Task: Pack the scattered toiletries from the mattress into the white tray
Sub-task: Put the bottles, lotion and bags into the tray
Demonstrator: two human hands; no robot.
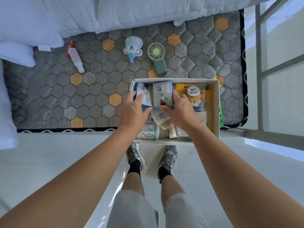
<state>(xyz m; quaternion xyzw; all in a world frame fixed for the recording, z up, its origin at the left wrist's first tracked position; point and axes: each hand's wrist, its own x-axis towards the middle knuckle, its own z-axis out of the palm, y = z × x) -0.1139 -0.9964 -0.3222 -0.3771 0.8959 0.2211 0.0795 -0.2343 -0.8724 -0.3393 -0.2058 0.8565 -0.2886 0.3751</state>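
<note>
The white tray (216, 102) sits at the near right edge of the hexagon-patterned mattress (92, 96), filled with several packets, bottles and a "MY BAG" pouch (194, 92). In its far left corner stand two small boxes. My left hand (133, 111) grips the blue-white box (142, 92); my right hand (178, 109) grips the grey box (162, 92) beside it. On the mattress lie a white spray bottle (76, 60) with a red tube (69, 47) behind it, a green handheld fan (157, 59) and a white plush figure (132, 47).
White pillows and a duvet (115, 12) cover the far part of the bed. A grey metal bed frame (258, 63) runs along the right. My shoes (167, 157) stand on a glossy white floor (49, 162) below the tray.
</note>
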